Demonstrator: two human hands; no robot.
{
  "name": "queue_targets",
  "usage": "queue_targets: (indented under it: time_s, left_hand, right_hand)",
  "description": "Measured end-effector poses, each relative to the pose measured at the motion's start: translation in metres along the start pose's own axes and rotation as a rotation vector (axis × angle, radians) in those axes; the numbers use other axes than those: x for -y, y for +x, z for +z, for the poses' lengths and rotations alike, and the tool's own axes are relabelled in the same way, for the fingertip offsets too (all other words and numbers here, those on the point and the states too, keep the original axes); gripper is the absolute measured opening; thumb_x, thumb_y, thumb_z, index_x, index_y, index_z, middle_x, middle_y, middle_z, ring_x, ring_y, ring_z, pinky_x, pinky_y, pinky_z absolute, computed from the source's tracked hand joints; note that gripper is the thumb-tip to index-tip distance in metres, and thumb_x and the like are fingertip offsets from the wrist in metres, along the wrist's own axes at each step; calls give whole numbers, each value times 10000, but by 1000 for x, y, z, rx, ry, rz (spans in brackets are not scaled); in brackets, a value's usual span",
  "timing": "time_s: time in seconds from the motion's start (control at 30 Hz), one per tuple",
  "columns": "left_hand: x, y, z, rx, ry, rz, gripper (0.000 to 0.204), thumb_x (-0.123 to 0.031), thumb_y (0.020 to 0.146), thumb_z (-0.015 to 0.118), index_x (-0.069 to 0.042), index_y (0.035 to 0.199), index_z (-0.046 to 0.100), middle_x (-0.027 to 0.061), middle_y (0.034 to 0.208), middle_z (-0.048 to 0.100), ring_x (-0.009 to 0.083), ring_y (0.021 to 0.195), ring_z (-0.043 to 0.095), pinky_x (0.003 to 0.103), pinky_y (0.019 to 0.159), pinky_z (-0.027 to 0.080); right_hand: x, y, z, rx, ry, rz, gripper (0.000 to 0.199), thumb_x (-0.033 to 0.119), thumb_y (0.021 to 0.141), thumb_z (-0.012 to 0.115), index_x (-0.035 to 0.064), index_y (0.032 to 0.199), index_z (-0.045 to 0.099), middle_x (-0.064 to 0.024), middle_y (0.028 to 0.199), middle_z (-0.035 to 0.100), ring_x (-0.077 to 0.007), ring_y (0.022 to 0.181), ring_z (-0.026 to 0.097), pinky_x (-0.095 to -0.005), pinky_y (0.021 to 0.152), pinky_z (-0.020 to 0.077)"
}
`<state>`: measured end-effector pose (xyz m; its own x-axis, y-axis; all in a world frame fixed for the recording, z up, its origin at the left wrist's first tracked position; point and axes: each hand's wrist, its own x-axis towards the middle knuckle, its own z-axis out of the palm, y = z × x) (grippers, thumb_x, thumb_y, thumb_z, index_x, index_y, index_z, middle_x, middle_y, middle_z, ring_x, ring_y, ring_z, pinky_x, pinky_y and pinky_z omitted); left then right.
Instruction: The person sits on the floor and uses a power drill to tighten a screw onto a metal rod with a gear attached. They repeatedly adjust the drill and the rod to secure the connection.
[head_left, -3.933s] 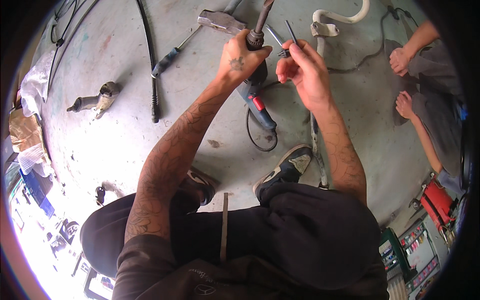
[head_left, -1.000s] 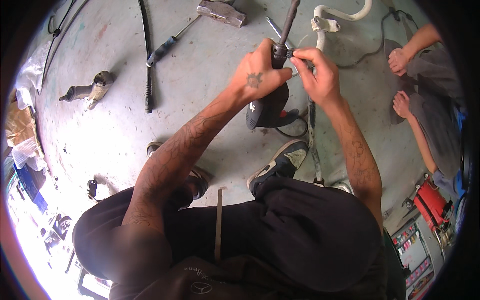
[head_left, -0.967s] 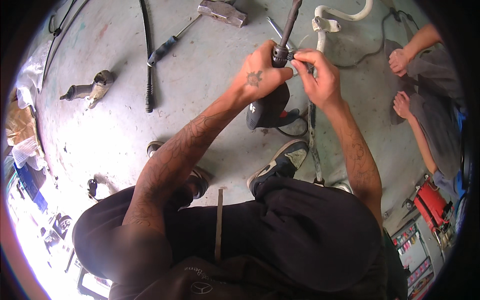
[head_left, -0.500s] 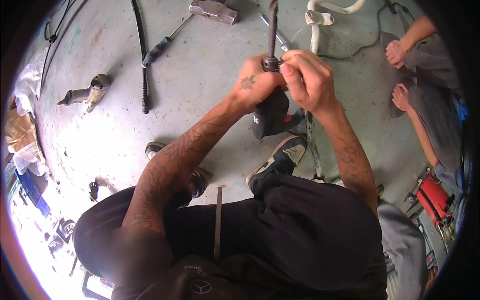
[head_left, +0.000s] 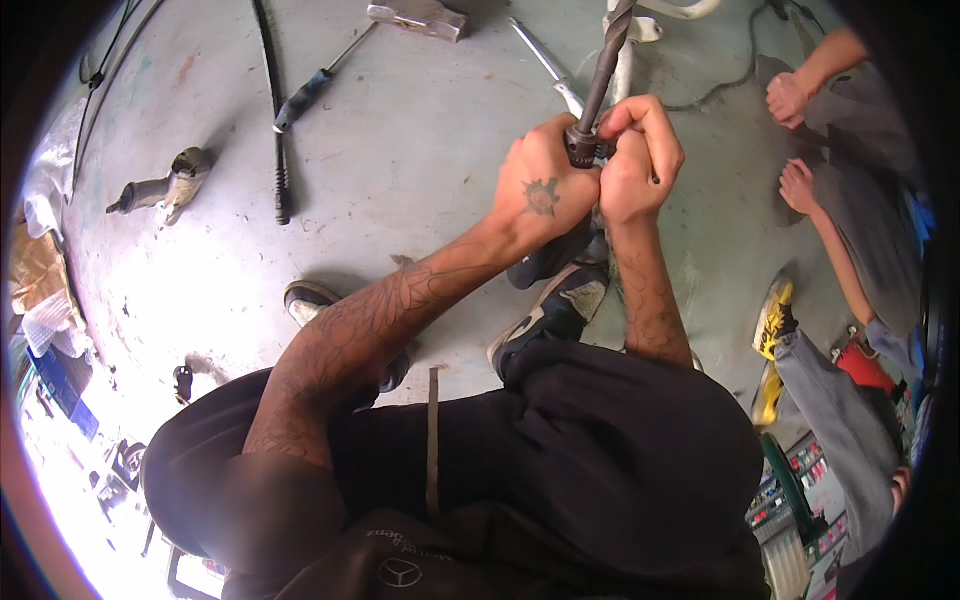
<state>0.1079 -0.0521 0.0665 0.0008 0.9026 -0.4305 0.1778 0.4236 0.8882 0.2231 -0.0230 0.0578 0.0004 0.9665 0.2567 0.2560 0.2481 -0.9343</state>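
My left hand (head_left: pixel 540 188) is wrapped round the upper part of a power drill (head_left: pixel 552 258), just below its keyed chuck (head_left: pixel 580 148). The dark drill body is mostly hidden under my hands and forearms. From the chuck a long, thick twist drill bit (head_left: pixel 606 72) points away from me, leaning right. My right hand (head_left: pixel 640 170) is closed at the chuck's right side on a small chuck key (head_left: pixel 604 149), whose toothed head meets the chuck. The key's handle is hidden in my fingers.
On the floor lie a hammer head (head_left: pixel 420 18), a screwdriver (head_left: pixel 304 100), a pale-handled tool (head_left: pixel 545 65), a black hose (head_left: pixel 270 120) and a metal pipe piece (head_left: pixel 165 190). White bent tubing (head_left: pixel 624 75) stands beyond my hands. A co-worker's hands (head_left: pixel 790 98) and a yellow shoe (head_left: pixel 774 318) are at right.
The drill bit has tilted to the right. My left hand has shifted right with the drill, and my right hand has turned, its fingers curling tighter beside the chuck. A yellow shoe has appeared at right.
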Motion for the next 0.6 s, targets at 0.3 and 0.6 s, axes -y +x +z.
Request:
queue_targets:
  time_s: [0.3, 0.6]
  left_hand:
    - [-19, -30, 29, 50, 97, 45, 280, -139, 756, 690, 0, 991, 627, 206, 792, 676, 350, 740, 664, 419, 723, 520]
    - [-32, -62, 44, 658, -272, 31, 219, -111, 756, 689, 45, 885, 606, 61, 698, 581, 135, 677, 538, 324, 644, 454]
  right_hand:
    - [28, -15, -39, -109, -44, 95, 155, -51, 726, 362, -15, 714, 512, -60, 634, 514, -121, 601, 470, -320, 784, 510]
    - [50, -65, -104, -27, 132, 212, 108, -23, 721, 370, -9, 664, 460, -110, 726, 578, -122, 666, 467, -315, 776, 484]
